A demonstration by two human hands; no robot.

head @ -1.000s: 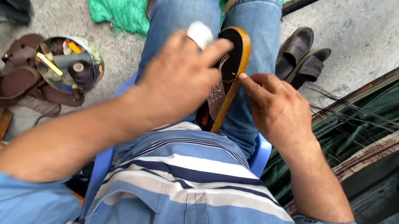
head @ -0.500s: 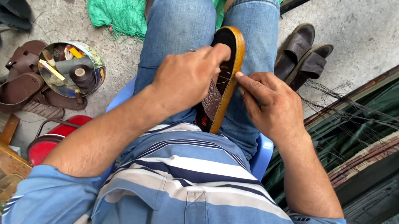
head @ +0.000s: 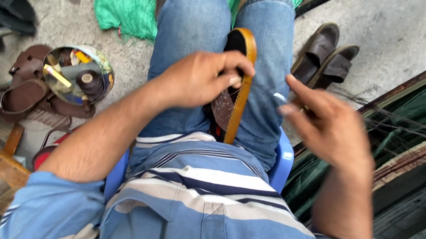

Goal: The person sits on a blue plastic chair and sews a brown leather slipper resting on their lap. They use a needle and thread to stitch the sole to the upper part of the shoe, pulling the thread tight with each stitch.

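Far left: brown sandals (head: 25, 95) on the floor, partly under a round tin (head: 78, 75) of small bits, contents hard to make out. Left hand (head: 196, 78): fingers closed on the tan-edged sandal (head: 237, 93) held edge-up between the thighs; its lower end is hidden by the shirt. Right hand (head: 328, 124), apart from the sandal: fingertips pinch something small, unclear. Brown shoes (head: 325, 55) beyond.
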